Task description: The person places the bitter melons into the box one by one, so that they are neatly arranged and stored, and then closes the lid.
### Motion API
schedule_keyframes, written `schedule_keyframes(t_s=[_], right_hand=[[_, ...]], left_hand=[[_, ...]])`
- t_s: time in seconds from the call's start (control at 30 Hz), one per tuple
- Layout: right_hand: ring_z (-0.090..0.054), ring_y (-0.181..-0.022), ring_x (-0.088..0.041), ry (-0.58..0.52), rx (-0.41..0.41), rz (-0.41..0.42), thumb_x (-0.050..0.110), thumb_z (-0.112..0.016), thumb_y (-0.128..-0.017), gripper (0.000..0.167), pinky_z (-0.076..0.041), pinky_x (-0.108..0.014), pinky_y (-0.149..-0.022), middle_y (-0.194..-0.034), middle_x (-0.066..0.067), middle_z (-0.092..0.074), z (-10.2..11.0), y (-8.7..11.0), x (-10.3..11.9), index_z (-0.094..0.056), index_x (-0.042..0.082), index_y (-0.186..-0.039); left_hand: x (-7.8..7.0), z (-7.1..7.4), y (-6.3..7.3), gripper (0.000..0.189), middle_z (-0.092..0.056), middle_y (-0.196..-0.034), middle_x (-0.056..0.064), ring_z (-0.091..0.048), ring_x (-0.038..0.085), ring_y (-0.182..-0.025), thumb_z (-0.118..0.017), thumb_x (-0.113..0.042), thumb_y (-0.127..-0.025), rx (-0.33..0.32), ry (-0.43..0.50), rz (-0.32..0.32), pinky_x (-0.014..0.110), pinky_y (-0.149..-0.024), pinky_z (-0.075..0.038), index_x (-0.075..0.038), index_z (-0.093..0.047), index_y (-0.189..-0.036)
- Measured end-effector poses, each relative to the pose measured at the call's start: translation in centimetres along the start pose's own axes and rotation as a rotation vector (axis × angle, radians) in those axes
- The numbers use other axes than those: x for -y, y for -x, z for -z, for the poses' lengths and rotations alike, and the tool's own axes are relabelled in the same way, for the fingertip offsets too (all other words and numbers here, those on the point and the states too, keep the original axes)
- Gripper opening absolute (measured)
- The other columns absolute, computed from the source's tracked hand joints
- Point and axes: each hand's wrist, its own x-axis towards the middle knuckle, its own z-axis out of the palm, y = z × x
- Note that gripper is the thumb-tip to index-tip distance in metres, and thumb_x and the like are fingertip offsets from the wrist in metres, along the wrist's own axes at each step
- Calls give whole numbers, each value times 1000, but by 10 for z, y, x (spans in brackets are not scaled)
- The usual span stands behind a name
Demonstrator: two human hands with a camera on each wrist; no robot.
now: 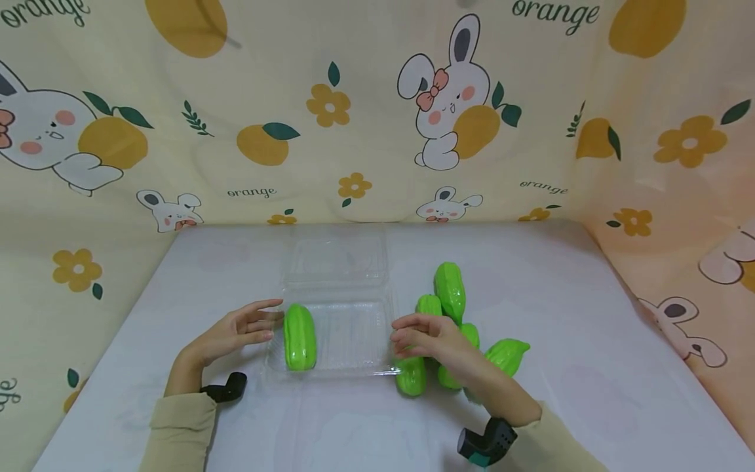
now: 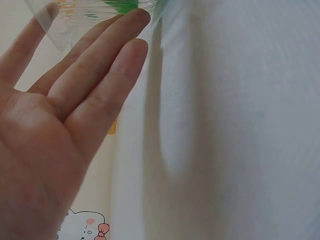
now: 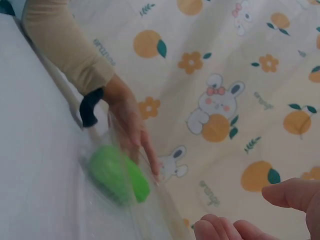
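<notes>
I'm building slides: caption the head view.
Left hand and right hand flank an open, clear plastic box holding one glossy, oblong green gourd; similar gourds lie beside the box.

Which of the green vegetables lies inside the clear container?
The green vegetable nearest the left hand; the others lie outside the clear container, near the right hand.

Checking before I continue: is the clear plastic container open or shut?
Open: the lid lies folded back beyond the base, with one green vegetable uncovered inside.
</notes>
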Motion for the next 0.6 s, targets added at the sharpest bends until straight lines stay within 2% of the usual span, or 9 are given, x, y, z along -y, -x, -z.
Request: schedule_keyframes(t_s=[0.2,0.47,0.6], right_hand=[[-70,-89,-8,45,-39,-2,20,-56,-97,48,-57,-25,-85,-99,2,-69,13,8,6,-47,-17,-126],[-70,-93,-11,124,-66,-33,19,-55,-98,45,-56,-24,-87,-103,-2,-69,27,16,13,-47,-16,-126],[-69,-91,-8,149,-75,-49,19,-54,-98,47,-56,-25,-87,-101,-1,-69,33,19,16,-45,-18,-127]], left_hand=[[0,1,1,68,-35,-152,27,-48,35,-134,-61,-19,-94,0,2,3,13,-92,-47,-5,-26,-151],[-1,0,1,67,-35,-153,26,-45,42,-135,-61,-18,-94,-6,-13,13,13,-92,-47,-7,-27,-151],[-2,0,0,67,-35,-153,26,-41,47,-136,-61,-17,-94,-10,-18,10,14,-93,-46,-7,-27,-151]])
